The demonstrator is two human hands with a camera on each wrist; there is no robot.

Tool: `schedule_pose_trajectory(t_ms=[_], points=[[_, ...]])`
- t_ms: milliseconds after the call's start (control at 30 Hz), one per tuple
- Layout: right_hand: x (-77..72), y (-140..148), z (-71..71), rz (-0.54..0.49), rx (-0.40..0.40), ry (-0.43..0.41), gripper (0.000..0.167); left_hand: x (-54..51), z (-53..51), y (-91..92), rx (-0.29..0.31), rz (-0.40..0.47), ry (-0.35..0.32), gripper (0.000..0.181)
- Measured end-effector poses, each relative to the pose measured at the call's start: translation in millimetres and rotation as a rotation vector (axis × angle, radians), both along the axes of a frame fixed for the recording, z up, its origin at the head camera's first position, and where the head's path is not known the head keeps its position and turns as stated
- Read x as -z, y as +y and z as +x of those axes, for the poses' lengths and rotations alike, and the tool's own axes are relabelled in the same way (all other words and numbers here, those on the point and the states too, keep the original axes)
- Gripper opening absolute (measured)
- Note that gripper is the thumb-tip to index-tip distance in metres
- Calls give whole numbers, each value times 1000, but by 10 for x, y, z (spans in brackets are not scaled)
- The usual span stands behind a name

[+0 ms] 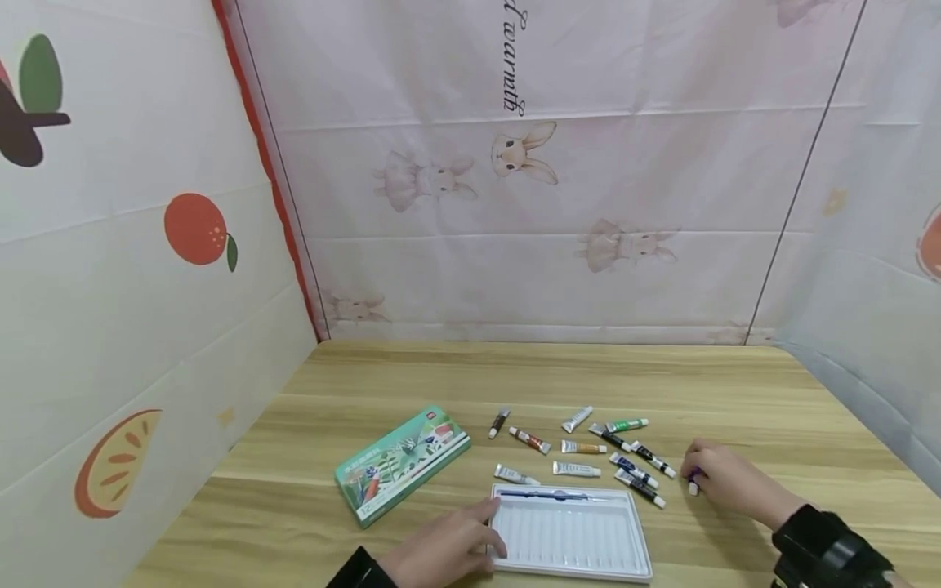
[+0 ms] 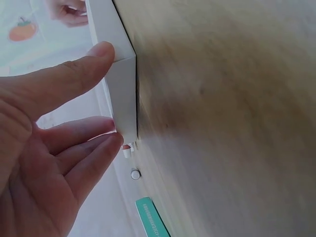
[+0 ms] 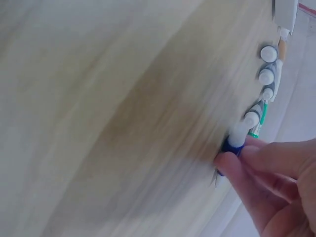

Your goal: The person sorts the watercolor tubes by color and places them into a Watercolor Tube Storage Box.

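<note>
Between the thumb and fingers of my right hand [image 1: 724, 480] is a small dark blue-purple paint tube [image 3: 232, 148] with a white cap, pinched low at the table surface. My left hand [image 1: 447, 545] touches the left side of a white plastic tray [image 1: 569, 535], thumb and fingertips on its edge in the left wrist view [image 2: 121, 94]. A dark blue brush [image 1: 544, 494] lies along the tray's far edge. Beyond the tray, several tubes are scattered, among them a green one [image 1: 627, 425], an orange-yellow one [image 1: 583, 447] and a white one [image 1: 577, 469].
A green illustrated box [image 1: 403, 465] lies at an angle left of the tray. The wooden table [image 1: 412, 376] is bordered by printed cloth walls at the back and both sides. A small dark tube [image 1: 499, 423] rests between the box and the other tubes.
</note>
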State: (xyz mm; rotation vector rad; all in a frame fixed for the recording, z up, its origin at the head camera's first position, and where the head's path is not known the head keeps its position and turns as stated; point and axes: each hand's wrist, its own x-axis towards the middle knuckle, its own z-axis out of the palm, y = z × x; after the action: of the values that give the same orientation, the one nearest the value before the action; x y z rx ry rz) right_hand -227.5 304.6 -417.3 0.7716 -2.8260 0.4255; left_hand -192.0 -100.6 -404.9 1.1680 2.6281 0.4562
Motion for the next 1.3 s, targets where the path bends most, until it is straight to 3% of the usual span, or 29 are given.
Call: schedule_pose_trajectory(t_ms=[300, 600, 800, 933, 1133, 1233, 1300], points=[[-21, 23, 8, -3, -11, -55, 19, -4, 6, 15, 25, -20, 48, 17], [-8, 32, -12, 18, -59, -84, 29, -33, 26, 96, -119, -63, -25, 28], [-25, -3, -3, 54, -107, -70, 33, -33, 38, 94, -112, -57, 6, 29], [-88, -113, 30, 97, -199, 55, 28, -23, 28, 85, -85, -42, 30, 31], [-139, -504, 173, 85, -455, 347, 31, -20, 23, 82, -71, -35, 39, 30], [-145, -697, 254, 76, -548, 368, 32, -17, 20, 89, -72, -27, 37, 34], [-152, -785, 298, 83, -576, 319, 33, -17, 19, 94, -73, -24, 34, 35]])
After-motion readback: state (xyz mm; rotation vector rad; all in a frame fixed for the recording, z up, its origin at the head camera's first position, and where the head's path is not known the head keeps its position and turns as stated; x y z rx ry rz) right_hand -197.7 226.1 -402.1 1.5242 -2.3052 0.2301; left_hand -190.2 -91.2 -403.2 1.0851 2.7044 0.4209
